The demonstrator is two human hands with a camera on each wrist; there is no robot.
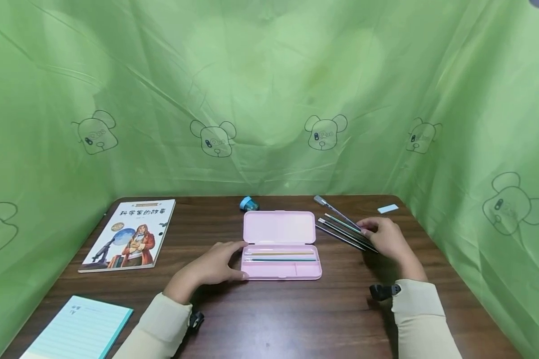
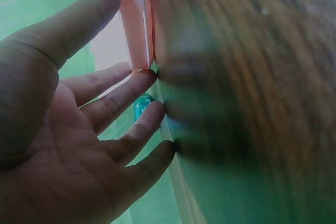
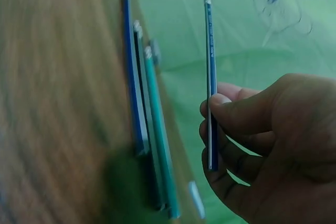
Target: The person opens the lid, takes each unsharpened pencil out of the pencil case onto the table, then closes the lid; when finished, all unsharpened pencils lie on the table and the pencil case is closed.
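A pink pencil case (image 1: 279, 227) lies with its lid up, a yellow pencil (image 1: 280, 253) and a teal pencil (image 1: 280, 260) inside it. My left hand (image 1: 213, 264) is at its left end, thumb by the front corner and forefinger by the hinge, fingers fairly straight. On the right, my right hand (image 1: 386, 239) pinches a blue pencil (image 3: 211, 51) between thumb and fingers, raised at a slant. Below it, a dark blue pencil (image 3: 134, 77), a dark pencil (image 3: 147, 98) and a green pencil (image 3: 156, 124) lie side by side on the table.
Behind the case is a small blue-and-teal object (image 1: 249, 204). A greyish object (image 1: 319, 199) lies beyond the pencils, and a pale blue flat block (image 1: 388, 209) at back right. On the left are a picture-covered book (image 1: 130, 234) and a lined notepad (image 1: 78, 329). Green curtains (image 1: 269, 99) surround the table.
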